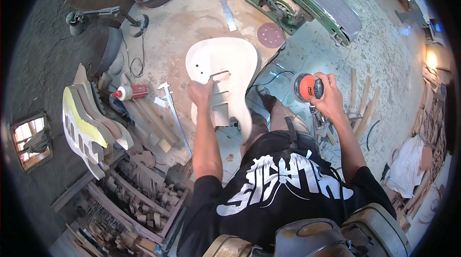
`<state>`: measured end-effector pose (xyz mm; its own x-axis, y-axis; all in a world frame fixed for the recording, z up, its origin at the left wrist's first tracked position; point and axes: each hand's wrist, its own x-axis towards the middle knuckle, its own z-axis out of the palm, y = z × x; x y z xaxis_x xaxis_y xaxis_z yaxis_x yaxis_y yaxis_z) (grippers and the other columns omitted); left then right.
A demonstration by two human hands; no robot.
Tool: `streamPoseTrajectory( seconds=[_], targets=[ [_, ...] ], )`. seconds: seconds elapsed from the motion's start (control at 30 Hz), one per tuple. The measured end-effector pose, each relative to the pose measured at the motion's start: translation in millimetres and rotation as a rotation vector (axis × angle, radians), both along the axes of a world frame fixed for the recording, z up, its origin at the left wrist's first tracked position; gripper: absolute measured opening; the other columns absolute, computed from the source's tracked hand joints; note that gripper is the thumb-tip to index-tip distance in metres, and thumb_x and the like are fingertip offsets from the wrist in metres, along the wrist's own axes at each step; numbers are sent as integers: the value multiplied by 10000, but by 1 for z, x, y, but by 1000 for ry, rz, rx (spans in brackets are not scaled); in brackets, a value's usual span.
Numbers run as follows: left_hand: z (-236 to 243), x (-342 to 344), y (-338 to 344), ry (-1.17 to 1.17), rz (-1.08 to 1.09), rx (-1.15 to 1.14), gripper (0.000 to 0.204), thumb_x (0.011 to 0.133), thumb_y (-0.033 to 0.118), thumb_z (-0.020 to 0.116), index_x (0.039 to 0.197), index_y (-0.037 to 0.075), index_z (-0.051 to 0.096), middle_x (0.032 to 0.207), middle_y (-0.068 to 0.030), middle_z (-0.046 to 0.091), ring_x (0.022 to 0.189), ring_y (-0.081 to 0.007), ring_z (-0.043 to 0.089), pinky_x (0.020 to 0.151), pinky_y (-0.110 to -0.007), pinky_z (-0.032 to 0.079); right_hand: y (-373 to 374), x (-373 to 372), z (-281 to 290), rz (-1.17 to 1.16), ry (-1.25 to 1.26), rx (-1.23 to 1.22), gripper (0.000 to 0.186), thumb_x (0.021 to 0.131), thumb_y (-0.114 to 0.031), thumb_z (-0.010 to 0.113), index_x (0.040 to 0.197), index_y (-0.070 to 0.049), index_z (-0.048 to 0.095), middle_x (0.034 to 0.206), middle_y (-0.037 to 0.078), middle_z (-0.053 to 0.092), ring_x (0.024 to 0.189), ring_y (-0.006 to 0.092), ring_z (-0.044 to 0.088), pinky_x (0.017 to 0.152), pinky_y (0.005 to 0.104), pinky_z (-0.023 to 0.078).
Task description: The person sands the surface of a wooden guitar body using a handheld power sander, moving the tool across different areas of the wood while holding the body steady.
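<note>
A pale wooden electric guitar body [240, 60], with routed cavities and several small holes, lies at the near edge of the workbench. My left hand [200, 93] grips its left side, with the fingertips at the upper cavity. Out to the right, apart from the body, my right hand [331, 97] is wrapped round an orange and black random orbital sander [304, 87]. The sander is held tilted in the air above the floor, its round pad turned to the left.
Calipers [169, 98], a glue bottle [132, 92] and a steel ruler [229, 19] lie on the workbench [168, 41]. A sanding disc [270, 35] sits beside a green belt sander [288, 5]. More guitar bodies [91, 113] stand at left. A dark cord runs along the bench's right edge.
</note>
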<state>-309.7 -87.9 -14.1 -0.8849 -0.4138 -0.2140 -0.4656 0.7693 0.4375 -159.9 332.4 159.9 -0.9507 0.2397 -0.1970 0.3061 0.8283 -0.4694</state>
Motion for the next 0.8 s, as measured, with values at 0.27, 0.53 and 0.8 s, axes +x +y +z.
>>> streamPoseTrajectory(
  seconds=[0.27,0.53,0.8],
  targets=[
    [25,-35,38,1,-632,72,806,612,321,904,1267,-75,650,1218,-307,691,1175,-469,653,1041,-504,532,6,22,-2,31,46,25,707,744,-153,823,1405,-204,579,1247,137,561,1028,436,702,836,531,583],
    [41,-77,84,-46,-1131,-57,906,632,234,878,1458,30,565,1339,-204,678,1297,-387,607,1119,-442,514,-7,33,3,152,2,3,678,756,-179,858,1385,-189,603,1236,146,563,1030,419,698,839,513,587],
    [24,-79,75,111,-1216,-154,950,683,218,873,1546,49,513,1537,-218,557,1473,-400,470,1222,-491,398,-24,17,-7,279,14,18,659,766,-203,873,1370,-176,612,1251,163,572,1036,424,696,825,500,590]
  ],
)
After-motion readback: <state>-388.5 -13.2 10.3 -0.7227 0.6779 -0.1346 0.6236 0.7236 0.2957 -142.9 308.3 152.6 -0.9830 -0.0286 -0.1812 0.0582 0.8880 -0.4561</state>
